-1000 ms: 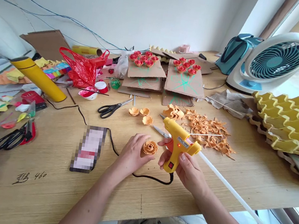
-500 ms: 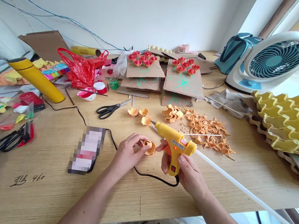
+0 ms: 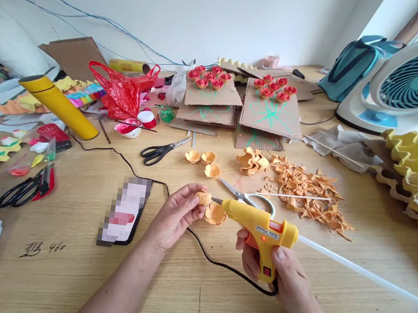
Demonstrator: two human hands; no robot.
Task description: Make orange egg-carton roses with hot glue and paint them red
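L hand (image 3: 175, 219) pinches small curled orange bud (image 3: 203, 198), R hand (image 3: 294, 282) clamps yellow plastic glue gun (image 3: 258, 221) — gluing step, prob. needs steady nozzle (image 3: 217, 200).

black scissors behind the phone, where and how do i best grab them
Probably by the black handle loops of the scissors, coming down from above on the near side. They lie flat with the loops toward the person and the metal blades pointing away to the right, so the fingers would stay off the blades and the orange flower cup beside them.
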